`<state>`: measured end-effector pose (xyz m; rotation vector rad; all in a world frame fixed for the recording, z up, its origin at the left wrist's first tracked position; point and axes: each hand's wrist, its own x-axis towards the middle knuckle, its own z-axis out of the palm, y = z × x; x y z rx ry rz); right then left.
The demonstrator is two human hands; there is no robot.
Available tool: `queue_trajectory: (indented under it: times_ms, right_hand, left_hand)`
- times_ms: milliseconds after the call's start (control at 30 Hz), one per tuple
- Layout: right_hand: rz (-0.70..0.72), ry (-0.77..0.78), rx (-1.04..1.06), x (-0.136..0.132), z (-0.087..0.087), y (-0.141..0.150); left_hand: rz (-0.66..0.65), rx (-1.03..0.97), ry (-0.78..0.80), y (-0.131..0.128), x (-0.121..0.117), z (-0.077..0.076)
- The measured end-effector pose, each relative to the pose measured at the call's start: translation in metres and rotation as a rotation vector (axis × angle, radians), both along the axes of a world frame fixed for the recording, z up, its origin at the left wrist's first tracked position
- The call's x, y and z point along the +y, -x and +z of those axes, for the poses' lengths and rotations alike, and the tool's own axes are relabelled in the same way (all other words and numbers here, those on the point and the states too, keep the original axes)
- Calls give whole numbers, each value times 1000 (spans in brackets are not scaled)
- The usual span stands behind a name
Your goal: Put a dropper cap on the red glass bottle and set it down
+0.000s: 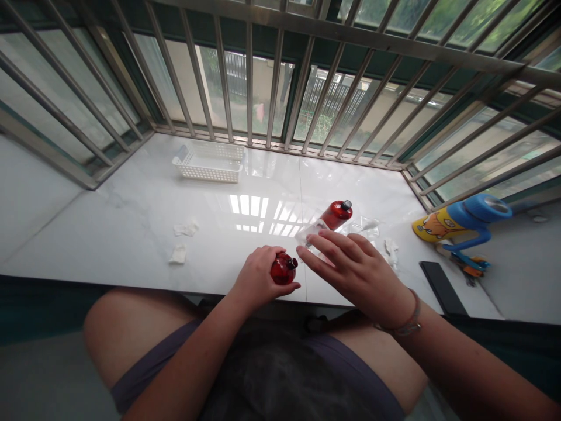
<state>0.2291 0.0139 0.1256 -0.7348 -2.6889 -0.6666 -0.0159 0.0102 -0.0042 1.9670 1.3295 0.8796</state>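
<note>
My left hand [258, 278] is closed around a small red bottle [283, 269] with a dark cap, held at the front edge of the white marble sill [131, 222]. My right hand [350, 269] lies just to its right, fingers stretched out flat over a clear plastic wrapper [312, 234]. A second red bottle [336, 214] with a dark cap lies on its side just beyond my right fingers.
A white plastic basket [209, 162] stands at the back left by the window bars. Crumpled white paper bits [180, 252] lie left of my hands. A yellow and blue child's bottle [464, 219] and a black phone [442, 287] are at the right.
</note>
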Motion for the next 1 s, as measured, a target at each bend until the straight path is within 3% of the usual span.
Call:
queue_trajectory:
  times_ms: [1000]
  right_hand:
    - [23, 4, -8, 3, 1, 6]
  left_hand:
    - [6, -13, 20, 0, 1, -2]
